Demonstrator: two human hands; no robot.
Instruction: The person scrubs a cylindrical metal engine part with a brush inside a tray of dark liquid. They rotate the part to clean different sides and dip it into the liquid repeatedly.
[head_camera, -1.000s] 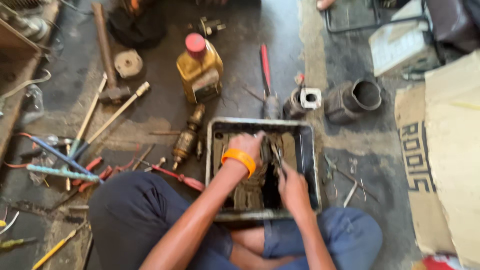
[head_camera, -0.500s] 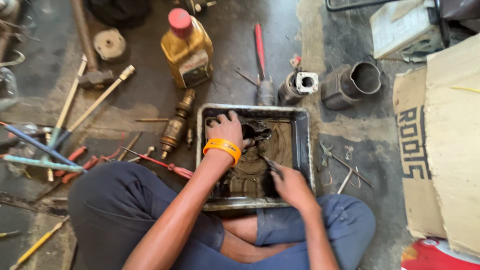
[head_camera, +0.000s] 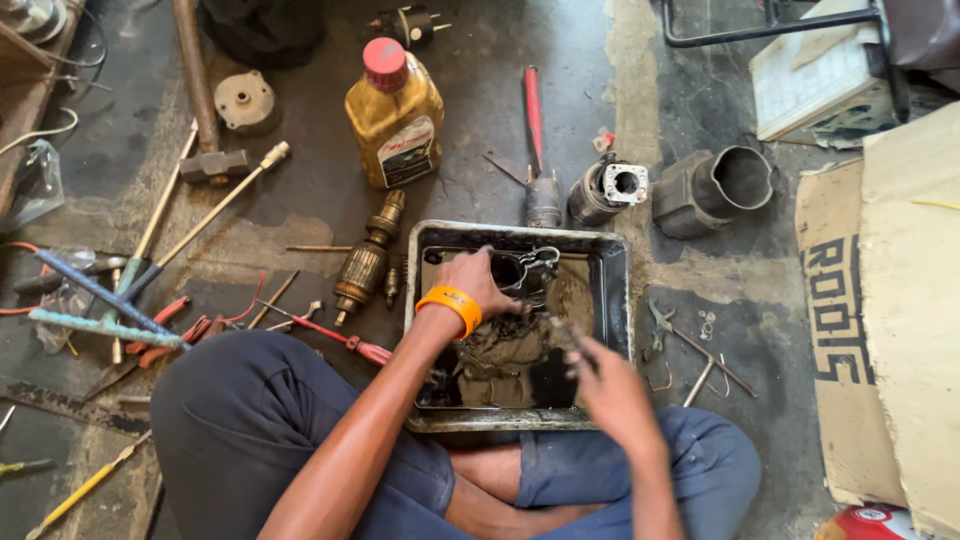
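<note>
Right now the person sits on the floor (head_camera: 480, 120) with a black metal tray (head_camera: 616, 290) between the knees. The step looks like washing a dirty part in the tray. The left hand (head_camera: 475, 285), with an orange wristband (head_camera: 450, 305), curls around a dark metal part (head_camera: 528, 272) at the far end of the tray, so its grip is closed on that part. The part sits just past the fingers, touching them, low in the tray above the muddy liquid. The right hand (head_camera: 608, 385) is nearer the body, at the tray's near right side. It pinches a thin dark tool, maybe a brush (head_camera: 562, 330), but it is blurred, so I cannot tell for sure. The tool tip is near the part, not quite on it. I think the next move needs the left hand to hold the part steady while the tool rubs it. An oil bottle (head_camera: 395, 115) stands well apart, beyond the tray.
</note>
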